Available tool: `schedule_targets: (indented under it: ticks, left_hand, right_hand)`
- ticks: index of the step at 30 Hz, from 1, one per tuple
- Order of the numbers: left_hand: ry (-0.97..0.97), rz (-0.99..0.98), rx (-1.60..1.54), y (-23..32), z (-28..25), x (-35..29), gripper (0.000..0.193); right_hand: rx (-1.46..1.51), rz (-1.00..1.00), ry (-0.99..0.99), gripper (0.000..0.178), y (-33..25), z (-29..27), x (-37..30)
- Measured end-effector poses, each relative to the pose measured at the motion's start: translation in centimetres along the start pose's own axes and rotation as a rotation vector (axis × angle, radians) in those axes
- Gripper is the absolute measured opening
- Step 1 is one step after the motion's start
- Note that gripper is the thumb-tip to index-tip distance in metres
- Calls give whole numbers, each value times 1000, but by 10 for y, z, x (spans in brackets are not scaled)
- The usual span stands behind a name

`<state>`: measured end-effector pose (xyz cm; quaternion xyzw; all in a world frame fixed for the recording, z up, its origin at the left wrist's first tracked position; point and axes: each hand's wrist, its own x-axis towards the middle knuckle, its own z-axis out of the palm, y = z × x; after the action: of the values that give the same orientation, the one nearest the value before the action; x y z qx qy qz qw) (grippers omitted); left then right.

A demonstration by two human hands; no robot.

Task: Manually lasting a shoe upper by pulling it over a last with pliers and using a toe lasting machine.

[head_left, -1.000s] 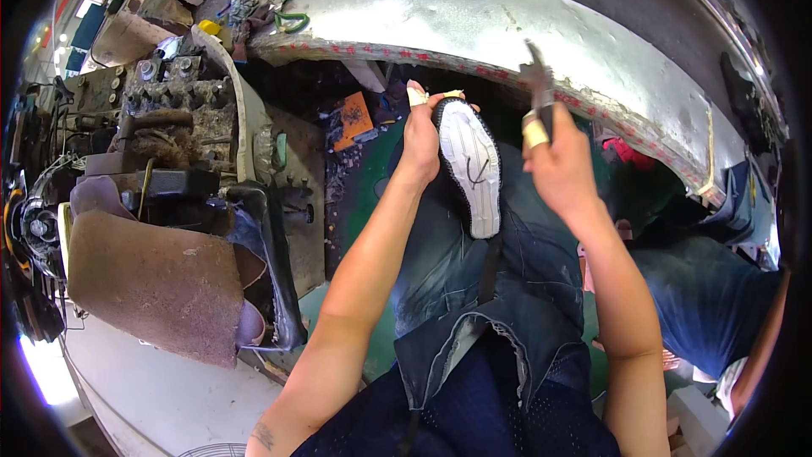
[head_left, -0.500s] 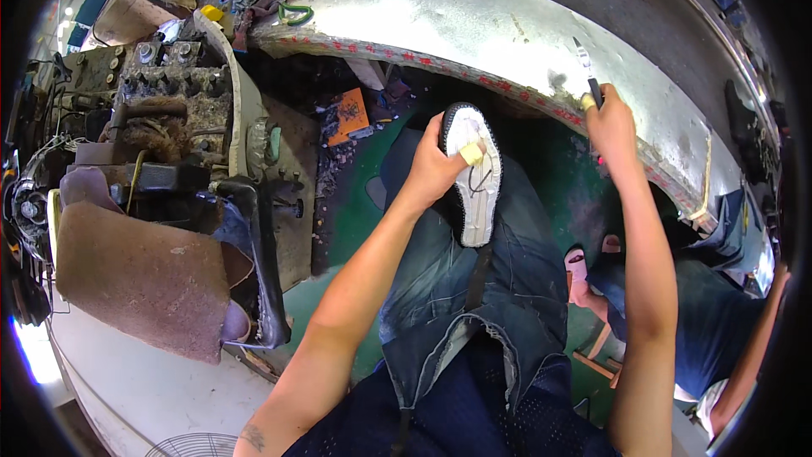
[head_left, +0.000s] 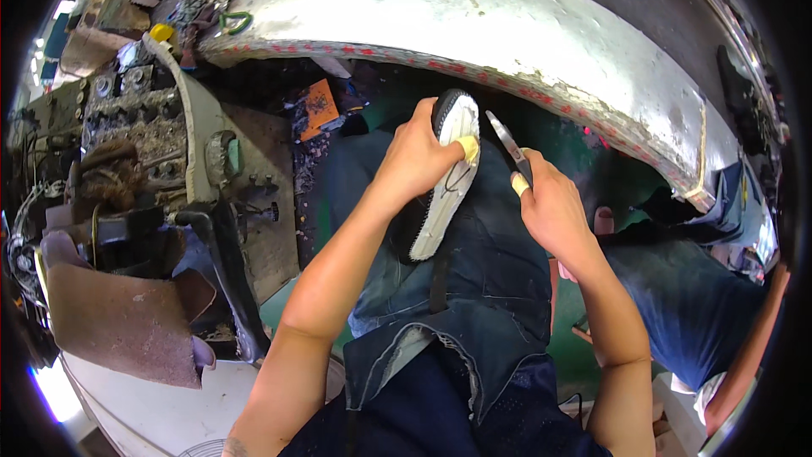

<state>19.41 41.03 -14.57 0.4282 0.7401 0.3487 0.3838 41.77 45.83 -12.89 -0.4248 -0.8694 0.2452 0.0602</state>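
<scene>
The person's left hand (head_left: 416, 156) grips a shoe (head_left: 444, 211) with a white underside, thumb across it, over the denim-clad lap (head_left: 499, 258). The right hand (head_left: 551, 207) wraps around a dark-handled metal tool (head_left: 506, 140), tip beside the shoe; red marks (head_left: 499, 79) along the metal bench (head_left: 406, 8) are too small to read.

The shoe (head_left: 447, 203) is left of the tool (head_left: 508, 144), the machine (head_left: 139, 114) farther left, the bench (head_left: 423, 13) beyond them.

At frame centre, the left grip (head_left: 416, 155) holds a white-bottomed shoe (head_left: 449, 200); right of centre, the right grip (head_left: 551, 205) holds a black-handled metal tool (head_left: 512, 149).
</scene>
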Motion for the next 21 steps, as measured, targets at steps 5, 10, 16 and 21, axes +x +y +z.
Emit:
schedule_targets:
  ticks: [5, 10, 16, 21]
  left_hand:
    - [-32, -34, 41, 17, 31, -11, 75]
    - [-12, 40, 150, 22, 45, -14, 79]
    - [-122, 85, -36, -9, 52, 6, 63]
    - [-467, 58, -224, -12, 57, 9, 54]
  right_hand:
    - [-47, -42, 40, 41, 35, 11, -16]
    - [-145, 134, -135, 26, 29, -11, -22]
    - [-141, 97, -239, 14, 66, -24, -35]
    - [-65, -127, -260, 19, 133, -23, -71]
